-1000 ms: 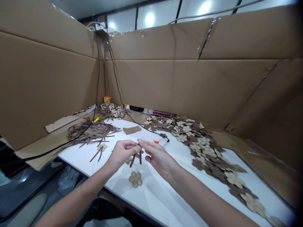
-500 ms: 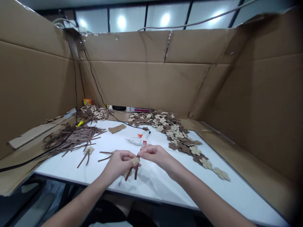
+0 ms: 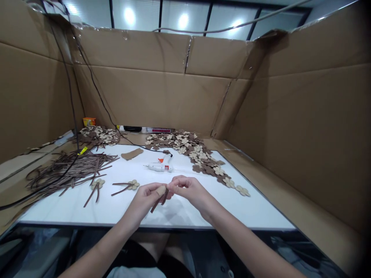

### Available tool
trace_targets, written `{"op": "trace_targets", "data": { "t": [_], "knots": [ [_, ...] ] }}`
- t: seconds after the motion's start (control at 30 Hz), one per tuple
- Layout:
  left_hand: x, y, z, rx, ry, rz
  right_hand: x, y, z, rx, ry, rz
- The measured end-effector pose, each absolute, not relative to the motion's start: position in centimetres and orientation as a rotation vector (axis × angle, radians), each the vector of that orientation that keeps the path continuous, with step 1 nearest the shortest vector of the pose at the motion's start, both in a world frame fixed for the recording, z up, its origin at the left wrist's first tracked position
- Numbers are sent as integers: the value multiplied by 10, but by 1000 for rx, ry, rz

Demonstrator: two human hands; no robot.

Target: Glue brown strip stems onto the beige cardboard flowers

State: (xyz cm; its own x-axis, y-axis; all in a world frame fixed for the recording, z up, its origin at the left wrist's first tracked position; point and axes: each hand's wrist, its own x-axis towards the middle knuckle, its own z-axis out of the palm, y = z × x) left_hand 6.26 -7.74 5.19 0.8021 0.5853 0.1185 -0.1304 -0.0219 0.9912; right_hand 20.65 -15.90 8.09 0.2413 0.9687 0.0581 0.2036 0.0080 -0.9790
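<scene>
Close together above the white board, my left hand (image 3: 149, 196) and my right hand (image 3: 185, 188) are both closed with fingertips meeting. Between them they pinch a dark brown strip (image 3: 157, 204), folded so that two tails hang down toward me. A tan covering wraps my left thumb. Left of my hands lies a beige flower (image 3: 133, 184) with two brown tails pointing left. Farther left is another beige flower (image 3: 98, 183) with similar tails. Just beyond my hands a white glue gun (image 3: 159, 166) lies on its side. My fingers hide the strip's upper part.
A heap of brown strips (image 3: 72, 168) lies at the left, crossed by a black cord. Beige and brown flower cutouts (image 3: 199, 154) spread along the back and right. A tan scrap (image 3: 132, 154) lies behind the glue gun. Cardboard walls (image 3: 145, 92) surround the board (image 3: 232, 216).
The camera view has shifted, sliding the scene left. Both hands keep hold of the strip, whose tails now slant more to the left. The flower beside my left hand has come into sight.
</scene>
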Motion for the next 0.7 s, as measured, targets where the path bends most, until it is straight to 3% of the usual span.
{"op": "trace_targets", "data": {
  "t": [0.23,0.7],
  "knots": [
    [55,-82,39,1129,450,598,196,-157,78,-1478,-1095,866],
    [47,-75,37,1198,503,524,196,-144,67,-1434,-1012,944]
  ]
}}
